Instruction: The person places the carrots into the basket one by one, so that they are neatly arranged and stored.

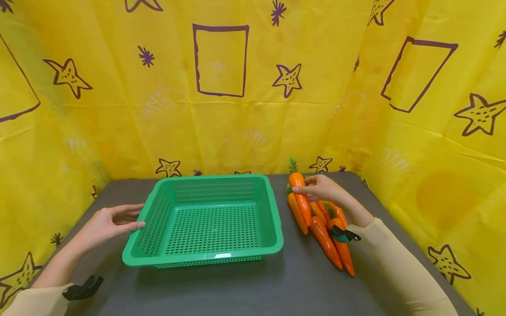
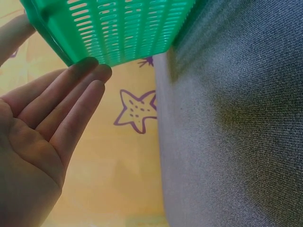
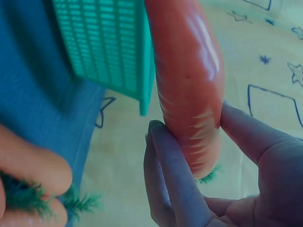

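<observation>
A green plastic basket [image 1: 274, 210] with slotted walls stands on the dark table. At its left rim, my left hand [image 1: 114, 221] has the thumb on top and the fingers [image 2: 71, 90], nearly straight, under the edge. My right hand [image 1: 322, 192] pinches an orange toy carrot [image 1: 302, 202] with a green leafy top, thumb on one side and fingers on the other. Its tip points down and toward me, above a pile of similar carrots [image 1: 324, 239] to the right of the basket. In the right wrist view, the held carrot [image 3: 189, 80] partly overlaps the basket's side wall.
Yellow cloth walls [image 1: 221, 127] with purple drawings surround the back and both sides of the table [image 1: 221, 294]. Black straps [image 1: 83, 288] cross both wrists. In the right wrist view, several loose carrots [image 3: 38, 163] lie at lower left.
</observation>
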Available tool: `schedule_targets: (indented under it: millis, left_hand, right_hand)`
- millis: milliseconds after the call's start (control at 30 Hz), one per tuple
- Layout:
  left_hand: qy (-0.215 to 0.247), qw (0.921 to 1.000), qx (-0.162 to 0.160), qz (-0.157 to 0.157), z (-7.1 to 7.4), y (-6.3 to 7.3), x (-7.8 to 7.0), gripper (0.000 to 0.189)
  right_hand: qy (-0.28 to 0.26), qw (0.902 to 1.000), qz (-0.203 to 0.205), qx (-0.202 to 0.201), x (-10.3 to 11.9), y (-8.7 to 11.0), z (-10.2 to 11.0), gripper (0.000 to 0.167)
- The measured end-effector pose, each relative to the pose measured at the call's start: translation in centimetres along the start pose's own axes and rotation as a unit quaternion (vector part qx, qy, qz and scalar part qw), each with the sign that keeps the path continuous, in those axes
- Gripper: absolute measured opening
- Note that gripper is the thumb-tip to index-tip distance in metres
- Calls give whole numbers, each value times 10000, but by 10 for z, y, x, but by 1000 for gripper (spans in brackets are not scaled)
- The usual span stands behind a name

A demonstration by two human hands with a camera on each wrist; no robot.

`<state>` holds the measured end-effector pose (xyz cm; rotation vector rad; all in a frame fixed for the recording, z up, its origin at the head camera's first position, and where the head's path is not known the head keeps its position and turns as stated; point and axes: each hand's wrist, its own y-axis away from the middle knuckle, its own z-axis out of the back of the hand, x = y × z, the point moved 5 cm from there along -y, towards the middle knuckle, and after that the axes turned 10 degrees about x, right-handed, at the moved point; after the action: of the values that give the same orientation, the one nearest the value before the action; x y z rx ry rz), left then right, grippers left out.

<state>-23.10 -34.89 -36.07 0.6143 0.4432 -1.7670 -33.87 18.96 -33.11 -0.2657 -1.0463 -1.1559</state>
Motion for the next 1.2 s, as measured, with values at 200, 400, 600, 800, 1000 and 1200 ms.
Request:
schedule_targets:
  millis: [200,400,600,800,1000,1200]
  left_hand:
    - [18,10000,2,22,1,1,-1,56]
    - [-19,10000,-16,-22,2,0,-1,55]
    - [76,10000,-10,-36,0,-2,0,55]
    - [134,9999,-70,-7,-2,-3,0,56]
    - [206,9997,-85,18,-3,-2,1,57]
    - [203,9998,-46,33,-1,0,3,58]
  right_hand:
    - [58,10000,16,61,14,-7,-7,90]
    - [71,9998,-23,164,25,-16,-14,90]
    - [42,9993,81,360,37,-26,-26,88]
    - [166,9982,268,507,51,-36,-37,85]
    - [261,9972,319,626,65,-49,-49,81]
    - [83,9968,315,737,80,-60,-64,80]
